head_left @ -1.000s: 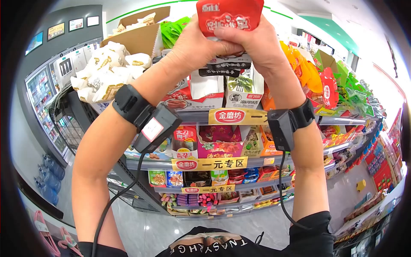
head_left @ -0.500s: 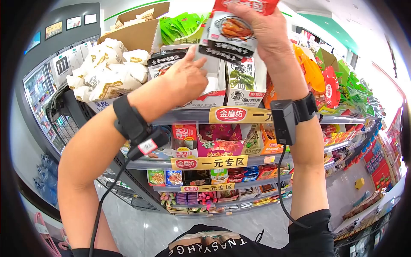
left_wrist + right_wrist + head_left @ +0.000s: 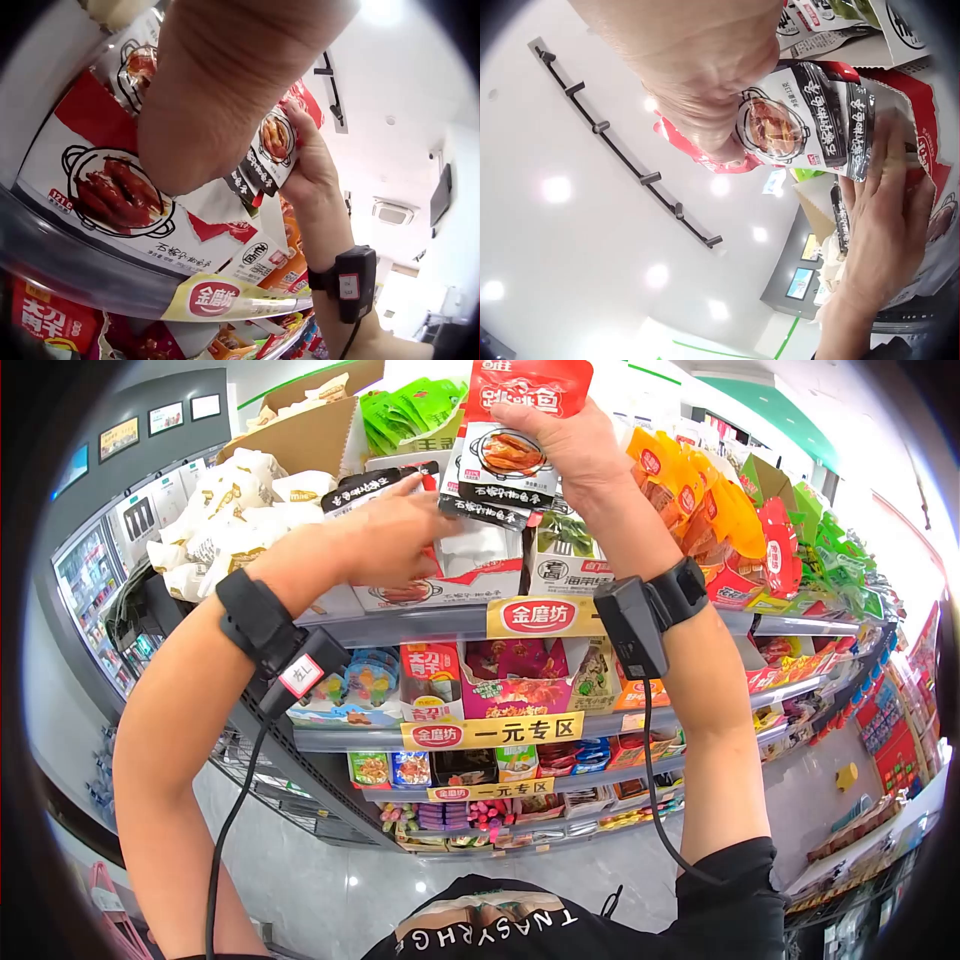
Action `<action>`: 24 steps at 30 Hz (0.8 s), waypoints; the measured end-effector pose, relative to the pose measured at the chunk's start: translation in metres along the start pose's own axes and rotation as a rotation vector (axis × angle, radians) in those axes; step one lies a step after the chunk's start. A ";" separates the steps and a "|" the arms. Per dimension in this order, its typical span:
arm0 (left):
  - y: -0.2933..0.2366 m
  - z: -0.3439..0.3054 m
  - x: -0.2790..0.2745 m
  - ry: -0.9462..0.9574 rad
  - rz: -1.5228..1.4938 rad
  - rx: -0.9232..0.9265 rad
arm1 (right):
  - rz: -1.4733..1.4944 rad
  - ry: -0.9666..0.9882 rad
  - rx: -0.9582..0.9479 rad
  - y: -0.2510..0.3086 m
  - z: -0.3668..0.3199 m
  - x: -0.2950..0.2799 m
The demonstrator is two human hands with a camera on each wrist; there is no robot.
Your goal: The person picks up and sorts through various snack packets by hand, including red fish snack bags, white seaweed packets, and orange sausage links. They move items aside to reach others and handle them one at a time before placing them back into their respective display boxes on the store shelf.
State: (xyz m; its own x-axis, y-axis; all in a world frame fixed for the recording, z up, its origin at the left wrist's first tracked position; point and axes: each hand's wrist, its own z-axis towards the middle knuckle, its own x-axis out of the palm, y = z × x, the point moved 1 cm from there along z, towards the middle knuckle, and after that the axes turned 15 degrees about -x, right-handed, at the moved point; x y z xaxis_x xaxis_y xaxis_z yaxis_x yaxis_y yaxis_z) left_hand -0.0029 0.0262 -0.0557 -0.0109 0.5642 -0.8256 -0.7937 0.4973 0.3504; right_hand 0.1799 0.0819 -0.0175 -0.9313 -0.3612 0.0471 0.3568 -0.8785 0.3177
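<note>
In the head view, my right hand (image 3: pixel 590 455) pinches a few overlapping snack packets (image 3: pixel 508 455), red at one end and black at the other, above the top shelf. Beside them my left hand (image 3: pixel 385 542) reaches over an open white-and-red carton (image 3: pixel 440 592); a black-edged packet (image 3: pixel 368 488) lies by its fingers. The right wrist view shows the left hand (image 3: pixel 885 217) with fingers extended at the carton, close to the held packets (image 3: pixel 776 124); whether it touches them is unclear. The left hand (image 3: pixel 225 90) covers part of the carton front (image 3: pixel 97 169) in the left wrist view.
White-wrapped snacks (image 3: pixel 235 525) fill a box on the left, with green packets (image 3: pixel 412 415) behind. A seaweed carton (image 3: pixel 572 565) stands to the right, then orange bags (image 3: pixel 700 490). A yellow label (image 3: pixel 540 616) runs along the shelf edge; stocked shelves continue below.
My hands were together at the packets; the left has come away and moved left over the carton. The packets in my right hand have lowered, then shifted slightly left.
</note>
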 end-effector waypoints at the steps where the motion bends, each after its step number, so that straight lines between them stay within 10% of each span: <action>1: 0.005 0.006 -0.004 0.049 -0.124 -0.147 | -0.072 0.000 -0.020 0.001 -0.003 0.000; 12: -0.008 0.014 -0.021 -0.090 -0.609 -0.723 | -0.372 0.000 -0.064 0.017 -0.007 0.030; 16: 0.009 0.021 -0.009 -0.562 -0.717 -0.909 | -0.459 0.046 -0.120 0.001 -0.011 0.045; 24: -0.002 0.019 -0.005 -0.388 -1.204 -0.768 | -0.214 0.171 0.016 -0.003 -0.026 0.032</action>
State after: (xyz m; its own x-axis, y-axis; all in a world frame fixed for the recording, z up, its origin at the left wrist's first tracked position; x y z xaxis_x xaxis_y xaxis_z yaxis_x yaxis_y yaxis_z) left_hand 0.0105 0.0352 -0.0437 0.9336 0.2730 -0.2321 -0.3281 0.3906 -0.8601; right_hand 0.1508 0.0643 -0.0417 -0.9588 -0.2170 -0.1832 0.1511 -0.9360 0.3178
